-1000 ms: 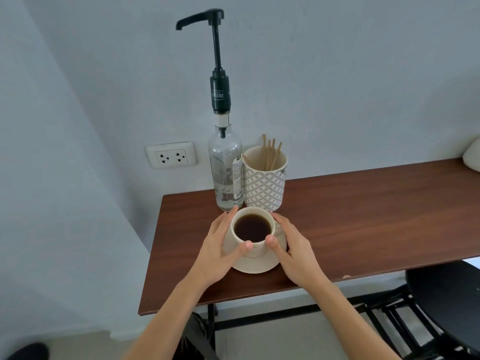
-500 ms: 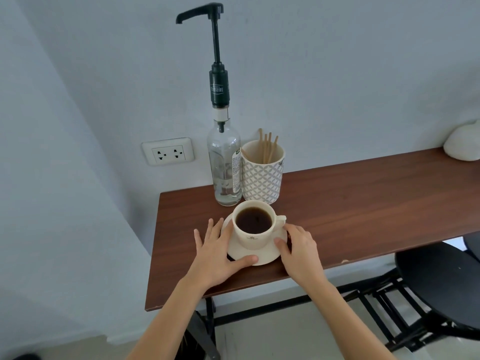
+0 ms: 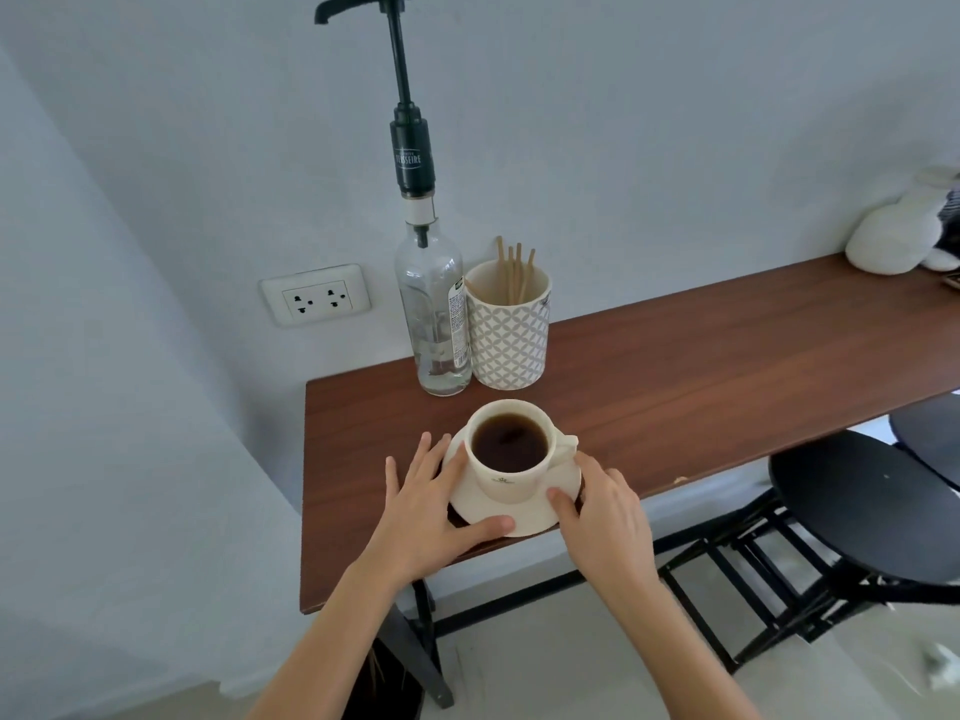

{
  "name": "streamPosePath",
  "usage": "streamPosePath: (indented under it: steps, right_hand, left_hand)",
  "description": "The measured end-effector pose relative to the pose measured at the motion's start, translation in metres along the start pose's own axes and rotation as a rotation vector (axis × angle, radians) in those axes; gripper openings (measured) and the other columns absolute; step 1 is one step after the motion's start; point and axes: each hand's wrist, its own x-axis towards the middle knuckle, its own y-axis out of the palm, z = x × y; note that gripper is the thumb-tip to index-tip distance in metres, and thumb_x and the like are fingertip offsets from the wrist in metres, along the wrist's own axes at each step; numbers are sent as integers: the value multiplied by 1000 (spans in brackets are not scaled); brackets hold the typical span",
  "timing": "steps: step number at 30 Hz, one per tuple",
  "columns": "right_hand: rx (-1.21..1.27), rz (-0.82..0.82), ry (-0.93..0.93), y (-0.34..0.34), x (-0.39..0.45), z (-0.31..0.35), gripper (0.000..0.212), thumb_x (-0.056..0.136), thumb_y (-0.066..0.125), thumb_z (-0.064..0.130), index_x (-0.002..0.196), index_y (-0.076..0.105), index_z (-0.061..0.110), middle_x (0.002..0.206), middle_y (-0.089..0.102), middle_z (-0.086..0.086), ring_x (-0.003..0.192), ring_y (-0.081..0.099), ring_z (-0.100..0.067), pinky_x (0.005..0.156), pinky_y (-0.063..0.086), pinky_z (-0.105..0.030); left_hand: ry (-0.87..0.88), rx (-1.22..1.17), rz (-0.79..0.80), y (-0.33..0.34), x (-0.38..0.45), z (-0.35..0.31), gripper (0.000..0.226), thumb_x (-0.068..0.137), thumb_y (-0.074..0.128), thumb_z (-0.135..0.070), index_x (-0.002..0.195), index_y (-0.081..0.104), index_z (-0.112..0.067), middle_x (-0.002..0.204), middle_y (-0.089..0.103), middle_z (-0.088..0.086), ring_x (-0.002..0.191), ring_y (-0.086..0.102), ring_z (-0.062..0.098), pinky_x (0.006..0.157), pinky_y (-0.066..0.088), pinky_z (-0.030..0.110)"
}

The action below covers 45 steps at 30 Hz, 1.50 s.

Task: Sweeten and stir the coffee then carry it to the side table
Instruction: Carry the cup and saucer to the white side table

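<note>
Cup [image 3: 511,454] of dark coffee sits on saucer [image 3: 563,485] near front left edge of brown surface [image 3: 727,366]. Left hand [image 3: 431,506] lies flat, fingers spread wide, at saucer's left rim, thumb touching front rim. Right hand [image 3: 605,517] is at saucer's right rim, fingers curled loosely, thumb on rim; cannot tell if it grips. Cup handle points right. Behind cup, syrup bottle [image 3: 434,314] with tall black pump stands upright, touching patterned holder [image 3: 509,330] with wooden sticks [image 3: 514,272]. Socket [image 3: 316,295] on wall at left. Black stool [image 3: 862,511] at right, below surface. White soft toy [image 3: 893,236] at far right end
</note>
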Motion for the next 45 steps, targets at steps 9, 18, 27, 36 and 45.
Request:
streamPosePath:
  steps: [9, 18, 27, 36, 45]
  right_hand:
    - [607, 222, 157, -2, -19, -14, 57, 97, 55, 15, 145, 32, 35, 101, 68, -17, 73, 75, -30, 59, 62, -33]
    - [981, 416, 223, 0, -19, -35, 73, 90, 65, 0, 142, 35, 42, 116, 66, -27, 95, 73, -41, 76, 61, -52]
    - [973, 483, 192, -10, -15, -51, 71, 89, 65, -2, 141, 40, 38, 109, 68, -28, 92, 72, -45, 75, 60, -58]
    - [903, 741, 39, -46, 1, -45, 72, 88, 64, -4, 141, 41, 38, 90, 74, -16, 79, 73, -40, 67, 62, -51]
    - [783, 1107, -98, -40, -38, -11, 75, 81, 68, -2, 142, 43, 35, 97, 74, -21, 81, 73, -46, 60, 63, -46]
  left_hand:
    - [65, -8, 50, -2, -12, 0, 117, 55, 38, -100, 157, 13, -47, 169, 10, -14, 156, -13, 11, 120, -19, 52]
    - [94, -27, 55, 0, -17, 0, 107, 65, 55, -88, 155, 13, -49, 168, 11, -17, 156, -14, 10, 120, -20, 51]
    - [37, -94, -19, 13, -42, -8, 95, 83, 54, -76, 160, 11, -39, 168, 11, -18, 154, -13, 2, 121, -24, 48]
    - [-150, -320, -222, 18, -96, -47, 94, 84, 63, -66, 159, 15, -37, 162, 18, -29, 151, 7, -10, 127, -4, 36]
    - [-383, -913, -545, 42, -208, -81, 96, 82, 81, -17, 158, 24, -30, 142, 59, 5, 120, 67, 22, 100, 56, 38]
